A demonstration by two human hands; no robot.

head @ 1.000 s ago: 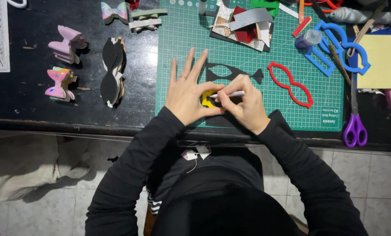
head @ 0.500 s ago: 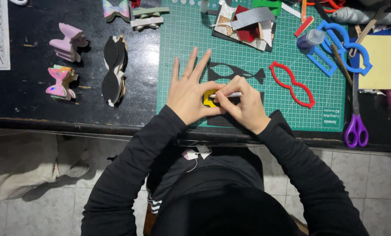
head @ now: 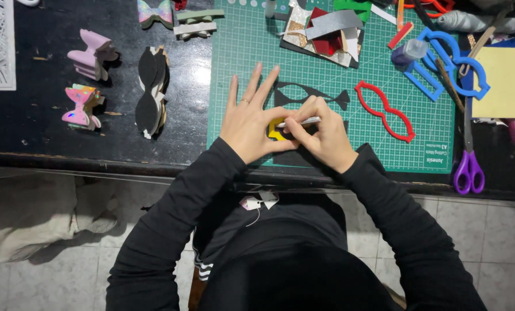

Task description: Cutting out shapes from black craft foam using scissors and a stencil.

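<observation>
Single head camera looks straight down, fairly close, over the green cutting mat (head: 326,69)

Bare green cutting mat (head: 234,52) lies open at twelve o'clock of the left hand (head: 250,124). At three o'clock of the right hand (head: 321,135), a red outline template (head: 384,112) blocks; purple scissors (head: 469,170) beyond.

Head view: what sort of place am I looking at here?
Most likely a home craft table for making bows. A green cutting mat lies on a dark table, with purple-handled scissors, a red bow-shaped template and finished bows around it.
</observation>
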